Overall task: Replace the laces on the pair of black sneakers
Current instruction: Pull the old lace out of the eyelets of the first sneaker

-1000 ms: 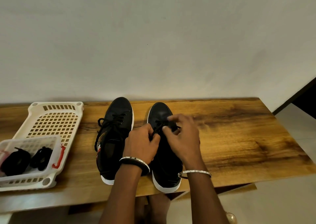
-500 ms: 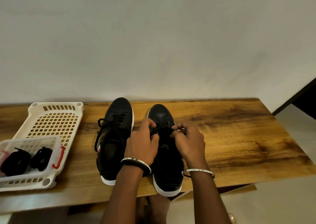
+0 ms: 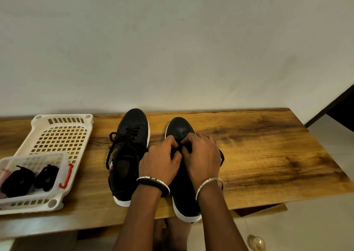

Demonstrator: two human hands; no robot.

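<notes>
Two black sneakers with white soles stand side by side on the wooden table (image 3: 258, 155), toes toward the wall. The left sneaker (image 3: 128, 155) is laced, its black lace tied in a loose bow. Over the lacing of the right sneaker (image 3: 181, 130) my left hand (image 3: 160, 160) and my right hand (image 3: 202, 155) meet, both with fingers curled and pinching its black lace (image 3: 179, 151). A loop of that lace (image 3: 222, 157) sticks out beside my right hand. My hands hide the eyelets.
A cream plastic basket (image 3: 61, 134) sits at the table's left. Inside it a smaller white bin (image 3: 57, 164) with a red clip holds two black lace bundles (image 3: 28, 180). The wall runs close behind the sneakers. The right sneaker's heel overhangs the table's front edge.
Both hands have shifted forward toward the toe on the right sneaker and closed together over the lace. A lace loop now shows at the right of my right hand.
</notes>
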